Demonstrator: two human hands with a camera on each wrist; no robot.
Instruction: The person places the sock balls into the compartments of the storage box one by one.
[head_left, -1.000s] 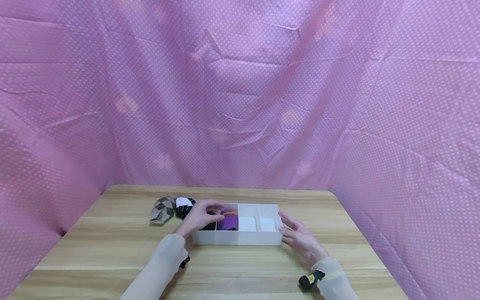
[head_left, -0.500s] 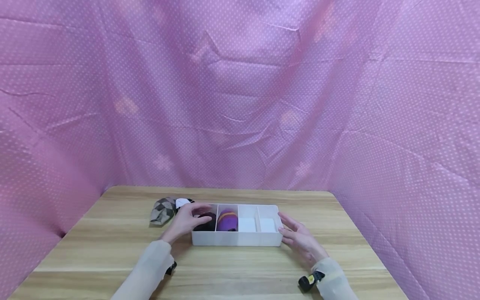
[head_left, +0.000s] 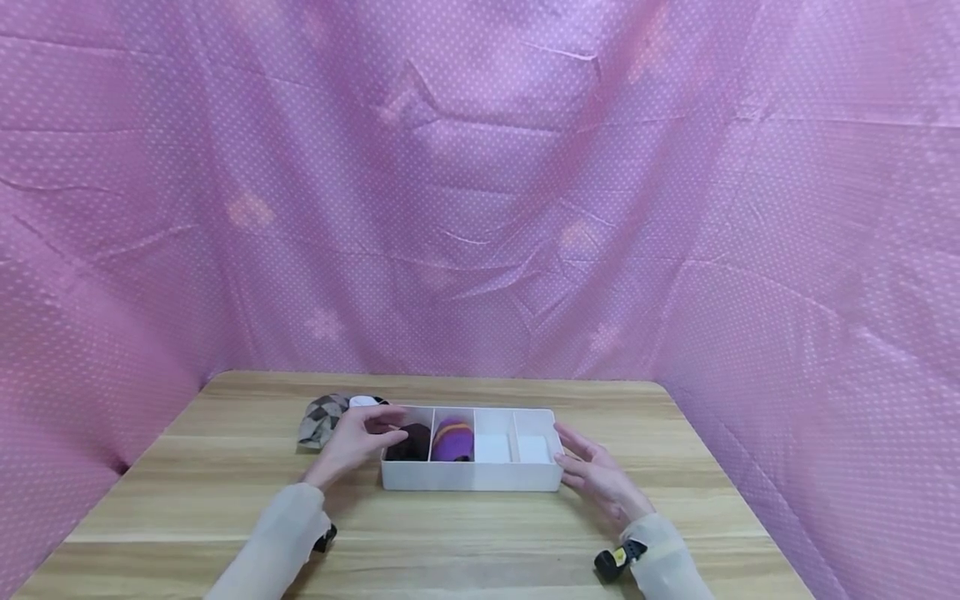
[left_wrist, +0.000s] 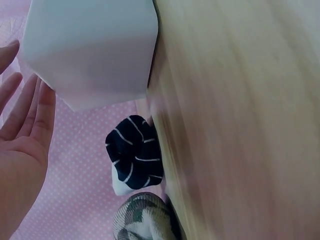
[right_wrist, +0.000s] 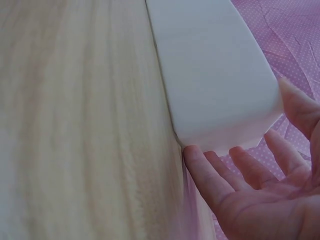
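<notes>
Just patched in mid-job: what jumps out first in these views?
A white plastic divided tray sits mid-table on the wooden table, with a dark brown rolled sock and a purple rolled sock in its two left compartments. The open left hand and right hand flank its ends. A black-and-white striped sock lies behind the left hand.

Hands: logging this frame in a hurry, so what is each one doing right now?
Left hand: open, fingers relaxed at the left end of the white divided box, holding nothing.
Right hand: open, fingers straight beside the box's right end, holding nothing.
</notes>
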